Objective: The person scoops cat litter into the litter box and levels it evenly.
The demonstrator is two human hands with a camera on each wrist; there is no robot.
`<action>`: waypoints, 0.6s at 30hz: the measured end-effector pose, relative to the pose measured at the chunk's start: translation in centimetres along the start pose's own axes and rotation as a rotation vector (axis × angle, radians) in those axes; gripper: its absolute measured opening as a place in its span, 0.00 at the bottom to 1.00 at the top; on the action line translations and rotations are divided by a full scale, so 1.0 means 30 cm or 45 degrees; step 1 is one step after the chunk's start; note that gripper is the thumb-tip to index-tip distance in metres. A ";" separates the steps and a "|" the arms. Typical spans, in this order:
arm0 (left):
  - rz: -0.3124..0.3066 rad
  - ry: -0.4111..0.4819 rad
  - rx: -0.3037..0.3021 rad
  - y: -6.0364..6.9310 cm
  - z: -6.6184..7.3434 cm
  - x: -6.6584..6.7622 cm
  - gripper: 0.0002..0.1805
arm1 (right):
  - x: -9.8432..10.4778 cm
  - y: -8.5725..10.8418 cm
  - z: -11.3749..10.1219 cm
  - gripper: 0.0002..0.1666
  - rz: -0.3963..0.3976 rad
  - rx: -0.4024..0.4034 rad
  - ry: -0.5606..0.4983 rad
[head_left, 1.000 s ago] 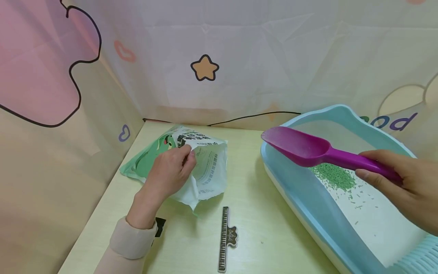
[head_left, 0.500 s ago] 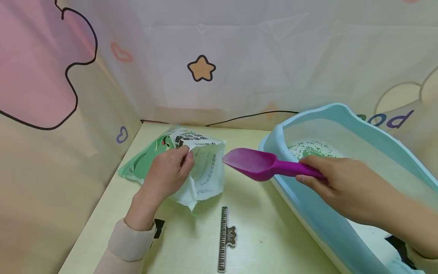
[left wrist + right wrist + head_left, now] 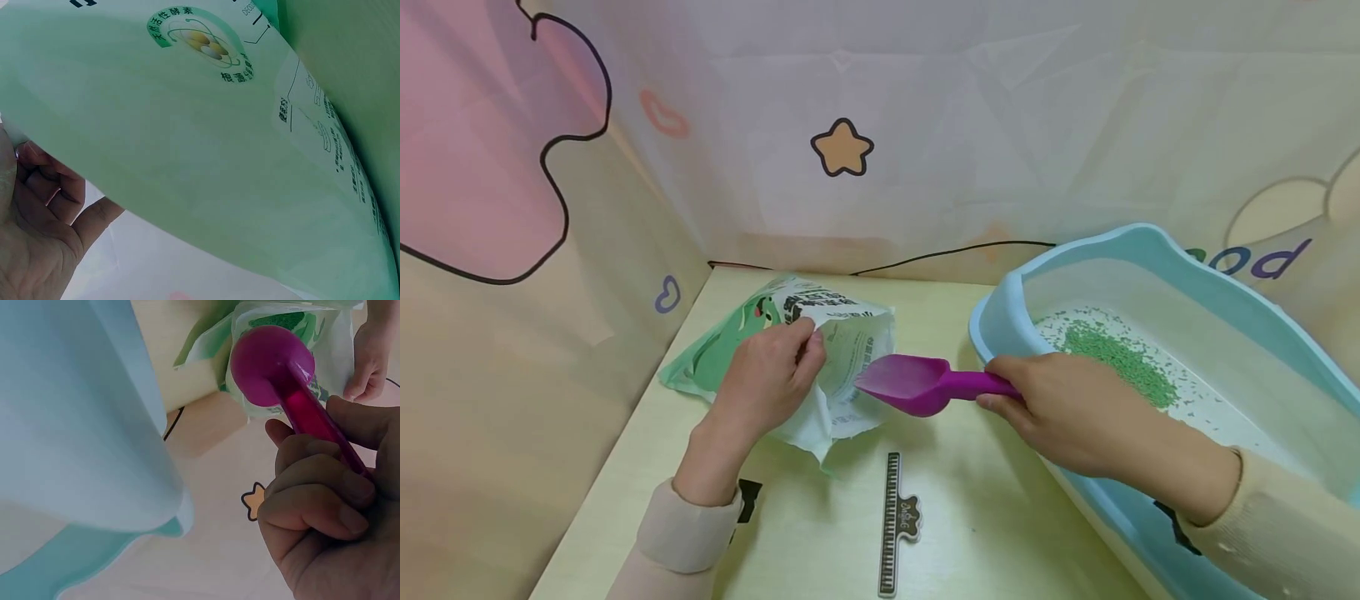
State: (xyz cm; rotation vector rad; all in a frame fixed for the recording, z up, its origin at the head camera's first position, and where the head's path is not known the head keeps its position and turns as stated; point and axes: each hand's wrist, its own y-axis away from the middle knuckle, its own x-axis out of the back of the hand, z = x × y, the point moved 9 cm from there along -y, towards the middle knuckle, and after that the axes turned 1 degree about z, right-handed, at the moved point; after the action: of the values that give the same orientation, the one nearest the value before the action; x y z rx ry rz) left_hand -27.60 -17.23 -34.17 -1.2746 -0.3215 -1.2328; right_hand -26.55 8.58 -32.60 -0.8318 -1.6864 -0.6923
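My left hand (image 3: 769, 372) pinches the upper edge of a green and white plastic bag (image 3: 715, 354), holding its mouth apart toward the right. In the right wrist view, green granules (image 3: 284, 320) show inside the bag. My right hand (image 3: 1067, 408) grips the handle of a magenta scoop (image 3: 917, 387), its bowl facing up at the bag's mouth. No litter is visible in the bowl. Under my right forearm stands a light blue litter box (image 3: 1000, 325) with a pile of green pellets (image 3: 1123, 362) on its white floor. The left wrist view is mostly filled by the bag (image 3: 187, 144).
A bag clip (image 3: 891, 525) with a piano-key pattern lies on the pale table (image 3: 820, 542) in front of the bag. Printed cloth (image 3: 925, 125) hangs behind and along the left side. The litter box's raised wall borders the right side.
My right hand has carried the scoop leftward from above the litter box to the bag's mouth. The left hand keeps its hold on the bag and has hardly moved.
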 end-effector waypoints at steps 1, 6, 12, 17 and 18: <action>0.001 -0.001 0.000 0.000 0.000 0.000 0.16 | -0.006 -0.008 -0.006 0.14 -0.006 -0.004 0.001; -0.003 -0.007 0.008 0.000 0.000 0.001 0.16 | -0.025 -0.042 -0.043 0.11 -0.010 0.001 0.016; -0.007 -0.007 0.013 0.000 0.001 0.001 0.15 | -0.051 -0.081 -0.074 0.12 0.012 0.034 0.073; -0.006 -0.006 0.004 0.001 0.003 -0.001 0.16 | -0.077 -0.109 -0.085 0.14 -0.019 0.024 0.084; -0.004 -0.006 0.000 0.001 0.004 -0.001 0.16 | -0.081 -0.114 -0.087 0.14 -0.023 0.019 0.089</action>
State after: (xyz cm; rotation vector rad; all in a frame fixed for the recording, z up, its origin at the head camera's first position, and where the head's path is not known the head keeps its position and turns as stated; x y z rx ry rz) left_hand -27.54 -17.13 -34.17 -1.2776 -0.3266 -1.2327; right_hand -27.44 4.08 -34.43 -0.7743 -1.6359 -0.7128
